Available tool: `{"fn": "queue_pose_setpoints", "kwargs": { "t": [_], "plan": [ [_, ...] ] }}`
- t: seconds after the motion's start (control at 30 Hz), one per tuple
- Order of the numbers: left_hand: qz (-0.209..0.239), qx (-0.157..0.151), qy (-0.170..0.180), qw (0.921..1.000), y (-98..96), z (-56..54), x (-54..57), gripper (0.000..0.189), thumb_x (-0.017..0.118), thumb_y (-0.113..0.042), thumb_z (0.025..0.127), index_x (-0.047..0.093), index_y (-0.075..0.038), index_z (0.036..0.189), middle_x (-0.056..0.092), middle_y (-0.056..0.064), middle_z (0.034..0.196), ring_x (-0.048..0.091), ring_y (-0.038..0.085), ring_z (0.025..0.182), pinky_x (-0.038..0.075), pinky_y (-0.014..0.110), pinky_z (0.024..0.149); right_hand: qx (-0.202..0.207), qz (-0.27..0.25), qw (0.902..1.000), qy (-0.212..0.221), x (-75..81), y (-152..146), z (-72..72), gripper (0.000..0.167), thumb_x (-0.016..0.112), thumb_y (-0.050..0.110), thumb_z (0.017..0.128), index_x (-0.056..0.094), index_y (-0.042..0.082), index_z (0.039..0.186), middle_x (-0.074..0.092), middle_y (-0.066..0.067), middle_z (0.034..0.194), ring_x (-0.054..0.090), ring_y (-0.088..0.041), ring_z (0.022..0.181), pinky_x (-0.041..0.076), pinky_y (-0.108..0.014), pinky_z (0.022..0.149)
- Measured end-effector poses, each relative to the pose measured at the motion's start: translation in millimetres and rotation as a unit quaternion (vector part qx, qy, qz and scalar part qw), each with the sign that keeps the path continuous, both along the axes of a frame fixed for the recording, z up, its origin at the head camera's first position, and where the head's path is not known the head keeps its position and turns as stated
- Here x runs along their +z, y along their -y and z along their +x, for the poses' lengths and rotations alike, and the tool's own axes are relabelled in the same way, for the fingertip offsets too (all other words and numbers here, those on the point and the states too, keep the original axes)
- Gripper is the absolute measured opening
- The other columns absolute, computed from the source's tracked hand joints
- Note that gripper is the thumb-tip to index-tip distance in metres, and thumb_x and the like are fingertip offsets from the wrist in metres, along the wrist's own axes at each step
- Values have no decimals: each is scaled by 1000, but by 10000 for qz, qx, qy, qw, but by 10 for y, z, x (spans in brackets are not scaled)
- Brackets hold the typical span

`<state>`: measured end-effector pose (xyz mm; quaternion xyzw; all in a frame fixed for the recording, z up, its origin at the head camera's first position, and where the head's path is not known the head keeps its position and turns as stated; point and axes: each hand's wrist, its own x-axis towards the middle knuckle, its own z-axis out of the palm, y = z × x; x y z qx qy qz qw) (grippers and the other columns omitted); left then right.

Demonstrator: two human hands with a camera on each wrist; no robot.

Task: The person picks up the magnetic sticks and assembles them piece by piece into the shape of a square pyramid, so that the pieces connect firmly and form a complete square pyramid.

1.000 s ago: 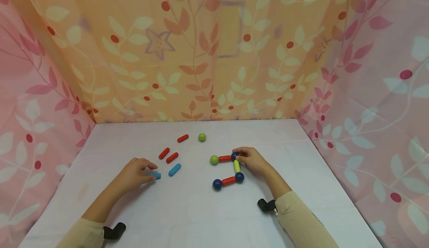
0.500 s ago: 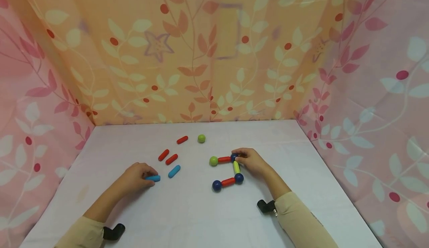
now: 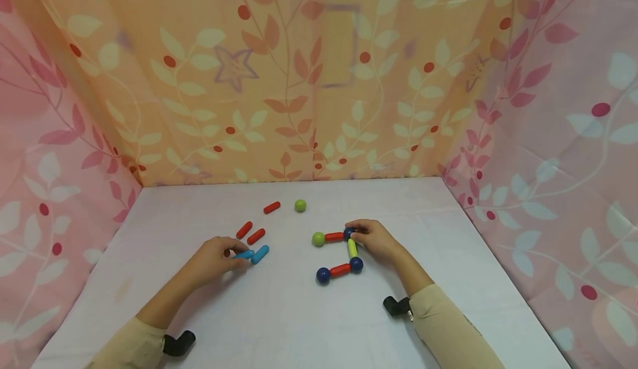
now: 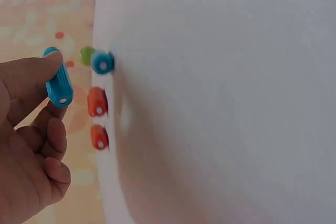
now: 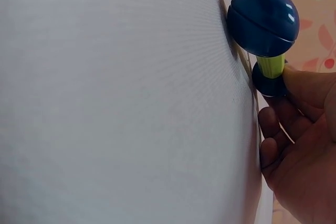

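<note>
Blue stick (image 4: 59, 82) sat pinched between the thumb and fingers of the left hand (image 3: 211, 261), its white-dotted end pointing out of the grip; by the left wrist view it looked raised off the white table cover (image 3: 299, 319). Just beyond those fingertips lay a second blue stick (image 3: 261, 254), loose. Ahead of the grip were a red stick (image 3: 244, 230) and another red stick (image 3: 256, 236), with a third red stick (image 3: 271, 208) and a loose green ball (image 3: 300, 205) farther off.

Well to the right of this grip lay the chain of joined sticks and balls (image 3: 353, 249), its gap facing the left hand. The right hand (image 3: 377, 241) held the navy ball (image 3: 349, 232) at its far corner.

Judging by how the parts lay, the joining was partly done: three sticks and four balls were linked, while neither blue stick was fixed on, and the other loose pieces seemed unused.

No brand, label or writing could be read anywhere; the patterned cloth (image 3: 299, 53) behind bore a drawn star (image 3: 236, 68) but no legible letters.
</note>
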<state>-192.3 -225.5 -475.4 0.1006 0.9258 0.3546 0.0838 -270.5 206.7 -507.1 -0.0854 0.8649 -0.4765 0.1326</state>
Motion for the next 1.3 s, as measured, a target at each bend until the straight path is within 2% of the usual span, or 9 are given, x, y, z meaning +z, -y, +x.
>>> {"fn": "queue_pose_setpoints", "kwargs": {
  "t": [0.17,0.37,0.57,0.73,0.87,1.0,1.3],
  "plan": [
    [61,-145,-52,9999,-243,-48,38,20,82,-25,88,79,-21,108,68,-6,95,53,21,92,47,29,69,-32,-37,10000,34,-13,-7,-4,31,64,12,101,69,15,132,67,-4,131,60,-21,118,46,-47,109],
    [366,-132,212,9990,-556,-112,31,18,82,-26,88,77,-26,106,67,-6,92,54,20,84,46,28,65,-62,-1,10000,10,-39,-11,-3,30,64,12,101,70,16,131,68,-4,130,60,-21,115,47,-47,108],
    [499,-178,261,9983,-800,-169,4,19,82,-27,88,77,-25,106,67,-8,93,54,18,83,47,28,65,-25,-46,10000,-49,-46,-14,-10,31,64,12,101,69,14,131,68,-4,129,61,-21,115,48,-46,106],
    [589,-63,350,9976,-950,-218,-25,16,82,-28,87,78,-25,102,68,-7,91,56,19,83,47,30,65,103,-103,9998,-143,-45,-19,-23,32,63,11,101,68,9,133,69,-6,127,62,-20,113,51,-42,100],
    [730,62,638,9953,-1062,-247,-60,16,81,-31,89,78,-23,103,69,-5,91,59,18,86,51,30,70,90,-90,9998,-138,-45,-19,-23,32,63,12,101,68,11,133,68,-6,129,62,-19,113,51,-40,99],
    [865,131,841,9926,-1159,-262,-97,18,80,-32,89,78,-20,103,70,-4,90,61,18,84,53,30,72,46,-42,9999,-115,-43,-9,-23,32,64,14,102,68,13,133,68,-4,130,62,-19,114,51,-41,100],
    [906,190,952,9911,-1293,-326,-204,23,82,-35,88,77,-17,102,70,-3,89,60,19,83,51,29,71,-25,-43,10000,-60,-16,2,-3,31,63,14,102,69,15,132,68,-4,130,61,-20,117,49,-43,105]
  ]
}}
